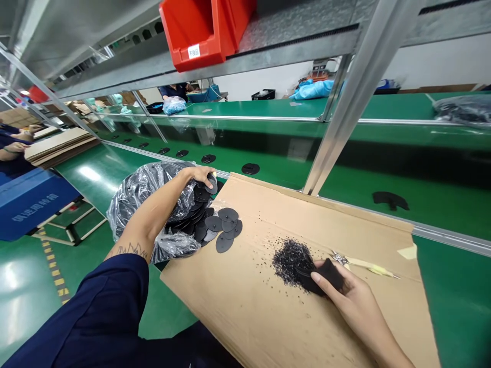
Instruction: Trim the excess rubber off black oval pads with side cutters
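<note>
My left hand (204, 176) holds a dark oval disc (211, 183) at the mouth of a clear plastic bag (134, 191) full of similar black discs. Several loose discs (229, 225) lie overlapped on the cardboard sheet (238, 286) beside the bag. On the right, the fingers of my right hand (345, 291) are closed on a folded black piece (328, 276), touching a pile of small black bits (293, 258). Tweezers or cutters with pale yellow handles (364, 264) lie just beyond that hand.
Black discs (250, 168) sit spaced out on the green belt (280, 179) behind a metal rail. A metal post (345, 102) rises at the cardboard's far edge. Overhead hangs a red bin (203, 36). Another person's hands (17, 145) show at far left, near stacked boards.
</note>
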`<action>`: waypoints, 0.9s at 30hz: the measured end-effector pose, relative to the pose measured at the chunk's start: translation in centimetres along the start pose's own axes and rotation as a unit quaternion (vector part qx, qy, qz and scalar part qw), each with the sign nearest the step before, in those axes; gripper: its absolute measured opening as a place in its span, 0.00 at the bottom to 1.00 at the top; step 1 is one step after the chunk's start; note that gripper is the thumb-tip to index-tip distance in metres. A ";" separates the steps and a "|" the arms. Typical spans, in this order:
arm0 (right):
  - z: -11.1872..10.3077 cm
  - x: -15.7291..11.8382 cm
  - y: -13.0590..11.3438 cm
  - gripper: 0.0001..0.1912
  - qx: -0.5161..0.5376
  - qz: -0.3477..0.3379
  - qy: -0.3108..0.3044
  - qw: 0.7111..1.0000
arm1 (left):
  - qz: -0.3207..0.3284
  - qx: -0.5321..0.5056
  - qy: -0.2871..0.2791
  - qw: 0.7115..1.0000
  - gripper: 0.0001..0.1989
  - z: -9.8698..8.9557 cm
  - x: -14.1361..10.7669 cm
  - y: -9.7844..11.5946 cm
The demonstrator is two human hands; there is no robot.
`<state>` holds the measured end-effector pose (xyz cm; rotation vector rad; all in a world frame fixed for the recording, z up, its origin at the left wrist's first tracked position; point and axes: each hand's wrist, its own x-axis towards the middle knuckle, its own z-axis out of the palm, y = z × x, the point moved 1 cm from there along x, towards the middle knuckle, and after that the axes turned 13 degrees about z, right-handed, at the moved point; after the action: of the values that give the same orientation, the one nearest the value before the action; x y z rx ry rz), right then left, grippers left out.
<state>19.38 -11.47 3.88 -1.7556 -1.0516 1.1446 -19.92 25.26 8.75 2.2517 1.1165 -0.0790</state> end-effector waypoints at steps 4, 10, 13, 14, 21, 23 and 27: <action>0.0 -0.1 -0.2 0.33 -0.002 -0.011 0.002 1.000 | 0.014 -0.063 0.070 0.995 0.29 0.3 -1.1 -0.3; -0.1 -0.3 -0.2 0.33 0.013 -0.016 0.007 1.000 | 0.068 -0.156 0.136 0.976 0.30 -0.1 -2.3 1.8; -0.2 -0.3 -0.2 0.33 0.016 -0.011 0.005 1.000 | 0.112 -0.187 0.133 0.967 0.31 1.5 -1.3 4.5; -0.2 -0.3 -0.1 0.33 0.016 -0.010 0.007 1.000 | 0.123 -0.194 0.125 0.965 0.31 2.5 -0.7 5.3; -0.1 -0.3 -0.1 0.33 0.020 -0.011 0.016 1.000 | 0.096 -0.168 0.145 0.970 0.19 5.7 2.5 6.6; -0.1 -0.4 -0.2 0.33 0.022 -0.015 0.018 0.999 | 0.066 -0.129 0.191 0.971 0.16 4.9 2.4 5.7; -0.1 -0.7 -0.4 0.33 0.024 -0.014 0.013 1.000 | 0.003 -0.051 0.252 0.966 0.16 4.3 1.4 4.5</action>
<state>19.23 -11.96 4.44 -1.7094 -1.0214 1.1174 -14.83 21.80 7.09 2.2399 1.3292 0.5707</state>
